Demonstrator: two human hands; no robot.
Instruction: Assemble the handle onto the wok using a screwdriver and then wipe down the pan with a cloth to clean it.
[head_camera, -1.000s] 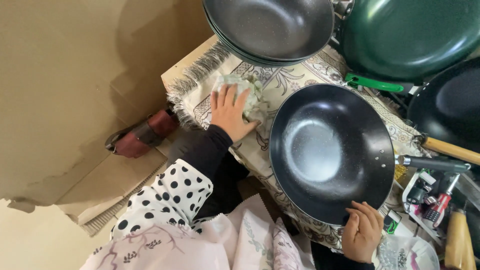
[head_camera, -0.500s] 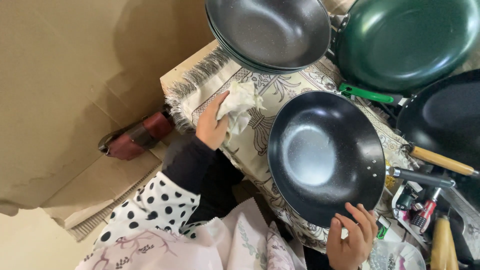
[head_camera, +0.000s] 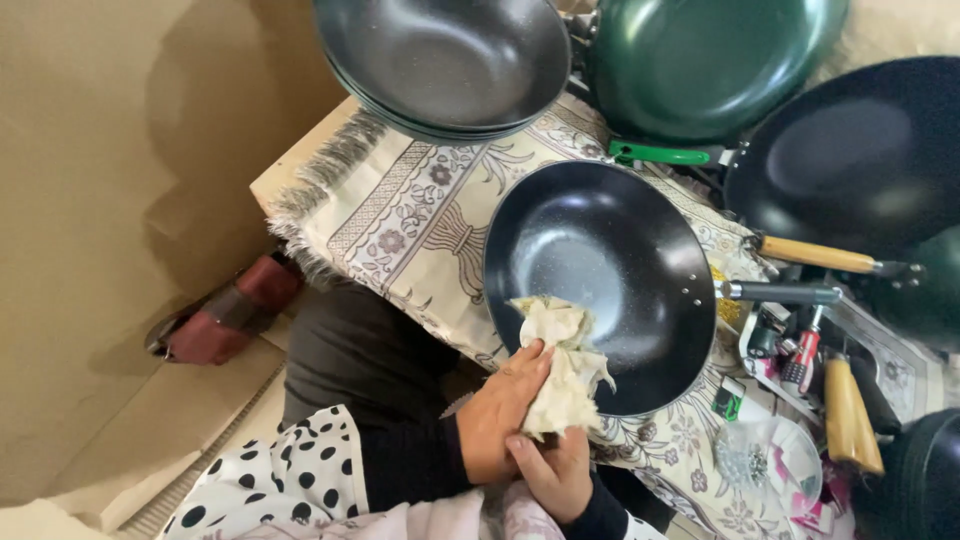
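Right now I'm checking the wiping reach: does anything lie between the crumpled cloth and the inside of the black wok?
Nothing visible does. Both hands hold the crumpled cloth over the near rim of the black wok, whose bowl holds nothing else.

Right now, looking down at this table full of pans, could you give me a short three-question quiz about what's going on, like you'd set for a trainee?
1. True or false: the crumpled cloth lies at the near rim of the black wok.
2. Which hand presses on the cloth? A) the left hand B) neither hand
3. Fill in: the pan with the green handle is coloured ____.

Key:
1. True; the cloth drapes over the wok's near rim.
2. A; the left hand lies on it, and the right hand grips it from below.
3. Green; the green pan sits at the far side.
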